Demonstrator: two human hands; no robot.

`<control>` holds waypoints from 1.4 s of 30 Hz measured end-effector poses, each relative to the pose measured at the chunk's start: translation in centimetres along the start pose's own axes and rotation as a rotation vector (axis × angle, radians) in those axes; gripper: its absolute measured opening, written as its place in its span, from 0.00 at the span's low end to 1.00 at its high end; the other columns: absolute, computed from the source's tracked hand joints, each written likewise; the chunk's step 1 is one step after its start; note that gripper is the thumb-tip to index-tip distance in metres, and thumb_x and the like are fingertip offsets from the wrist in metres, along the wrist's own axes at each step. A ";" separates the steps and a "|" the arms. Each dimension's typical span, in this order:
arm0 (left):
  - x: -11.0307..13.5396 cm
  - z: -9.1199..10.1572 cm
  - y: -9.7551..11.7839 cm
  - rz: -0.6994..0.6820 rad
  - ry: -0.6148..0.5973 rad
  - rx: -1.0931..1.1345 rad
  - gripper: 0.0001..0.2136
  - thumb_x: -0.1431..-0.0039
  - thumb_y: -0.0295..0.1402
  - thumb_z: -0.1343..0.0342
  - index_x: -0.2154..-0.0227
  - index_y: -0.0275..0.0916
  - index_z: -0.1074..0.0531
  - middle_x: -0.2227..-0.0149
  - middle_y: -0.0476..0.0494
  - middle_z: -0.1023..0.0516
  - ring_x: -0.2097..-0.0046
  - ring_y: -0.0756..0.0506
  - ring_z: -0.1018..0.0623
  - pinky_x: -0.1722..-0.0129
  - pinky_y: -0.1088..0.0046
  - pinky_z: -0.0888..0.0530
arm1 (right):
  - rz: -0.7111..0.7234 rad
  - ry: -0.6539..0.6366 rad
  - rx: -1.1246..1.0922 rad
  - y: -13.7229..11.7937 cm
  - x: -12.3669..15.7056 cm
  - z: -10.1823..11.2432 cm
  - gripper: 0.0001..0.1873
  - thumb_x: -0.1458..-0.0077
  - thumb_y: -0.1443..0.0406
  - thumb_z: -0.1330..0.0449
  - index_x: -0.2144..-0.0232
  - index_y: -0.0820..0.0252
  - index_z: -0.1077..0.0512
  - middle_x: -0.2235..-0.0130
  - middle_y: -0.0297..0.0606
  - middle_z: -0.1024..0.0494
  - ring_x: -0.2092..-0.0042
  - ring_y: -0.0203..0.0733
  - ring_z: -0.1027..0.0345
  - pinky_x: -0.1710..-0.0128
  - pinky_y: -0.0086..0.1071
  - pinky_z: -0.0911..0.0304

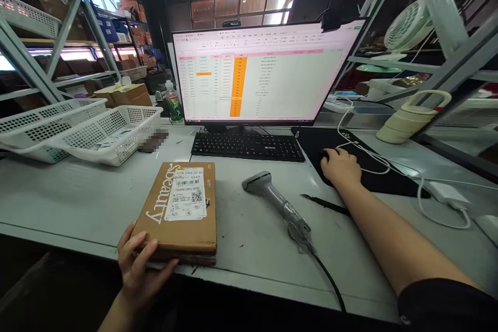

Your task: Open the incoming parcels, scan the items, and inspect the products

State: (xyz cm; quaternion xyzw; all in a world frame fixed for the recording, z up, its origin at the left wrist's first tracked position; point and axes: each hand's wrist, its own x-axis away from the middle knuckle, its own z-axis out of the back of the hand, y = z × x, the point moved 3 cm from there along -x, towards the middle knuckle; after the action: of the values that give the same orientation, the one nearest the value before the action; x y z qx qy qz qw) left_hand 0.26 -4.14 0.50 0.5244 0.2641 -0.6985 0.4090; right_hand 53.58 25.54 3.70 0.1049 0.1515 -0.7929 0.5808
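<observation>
A flat brown cardboard box (179,207) with a white shipping label lies on the grey table (78,202) near its front edge. My left hand (138,264) grips the box's near left corner, thumb along the front edge and fingers on top. My right hand (339,165) rests curled over a black computer mouse (323,154) on a black mouse pad (373,171). A grey barcode scanner (278,205) lies between the two hands, its black cable running off the front edge.
A black keyboard (248,145) sits before a monitor (260,72) showing a spreadsheet. White mesh baskets (105,135) stand at the left, a bottle (173,104) behind them. Tape rolls (404,122), white cables and a fan (408,23) are at the right. A black pen (324,203) lies by my forearm.
</observation>
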 end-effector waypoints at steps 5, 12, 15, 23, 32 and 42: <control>0.0 -0.1 -0.1 -0.010 0.008 -0.013 0.27 0.51 0.27 0.24 0.51 0.37 0.30 0.47 0.37 0.32 0.30 0.28 0.32 0.32 0.44 0.30 | -0.013 -0.010 -0.017 -0.2 0.2 0.2 0.28 0.29 0.59 0.55 0.36 0.63 0.29 0.31 0.56 0.35 0.40 0.64 0.39 0.48 0.49 0.38; 0.4 -0.1 -0.4 0.029 0.014 -0.024 0.26 0.50 0.31 0.24 0.50 0.43 0.30 0.49 0.40 0.31 0.33 0.28 0.30 0.36 0.37 0.27 | -0.028 -0.011 -0.101 -0.6 0.9 0.8 0.28 0.31 0.61 0.53 0.37 0.67 0.28 0.32 0.61 0.35 0.38 0.70 0.40 0.45 0.55 0.38; 0.6 -0.2 -0.5 0.033 0.022 -0.031 0.26 0.50 0.31 0.24 0.51 0.43 0.30 0.50 0.41 0.31 0.33 0.28 0.30 0.38 0.39 0.25 | -0.018 0.050 -0.167 -1.7 1.1 2.8 0.31 0.32 0.61 0.51 0.32 0.72 0.35 0.28 0.64 0.41 0.33 0.74 0.45 0.37 0.60 0.45; 0.1 -0.2 -0.4 0.014 0.009 -0.023 0.24 0.44 0.37 0.28 0.48 0.42 0.31 0.48 0.39 0.32 0.33 0.29 0.32 0.39 0.42 0.25 | 0.290 -0.576 -0.578 -11.9 8.5 5.6 0.39 0.35 0.49 0.42 0.27 0.54 0.43 0.57 0.43 0.16 0.62 0.49 0.21 0.60 0.40 0.24; 0.1 -0.2 -0.6 0.016 -0.024 0.012 0.27 0.43 0.37 0.28 0.43 0.44 0.32 0.46 0.38 0.32 0.31 0.29 0.34 0.37 0.41 0.26 | 0.019 -0.967 -1.172 -17.3 16.0 12.9 0.14 0.40 0.59 0.33 0.54 0.55 0.29 0.52 0.46 0.17 0.72 0.37 0.27 0.79 0.29 0.28; 0.1 -0.2 -0.5 0.022 -0.008 0.011 0.27 0.43 0.36 0.28 0.44 0.44 0.32 0.47 0.38 0.31 0.31 0.28 0.33 0.39 0.42 0.24 | 0.451 -1.165 -1.221 -23.8 19.6 21.0 0.22 0.43 0.56 0.28 0.49 0.49 0.28 0.61 0.34 0.19 0.75 0.35 0.29 0.81 0.29 0.30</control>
State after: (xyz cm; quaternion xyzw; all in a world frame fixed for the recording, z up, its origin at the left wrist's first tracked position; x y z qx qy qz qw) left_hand -0.09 -3.70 0.25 0.5267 0.2526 -0.6976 0.4148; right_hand 25.18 7.13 19.43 -0.6194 0.2045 -0.3666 0.6634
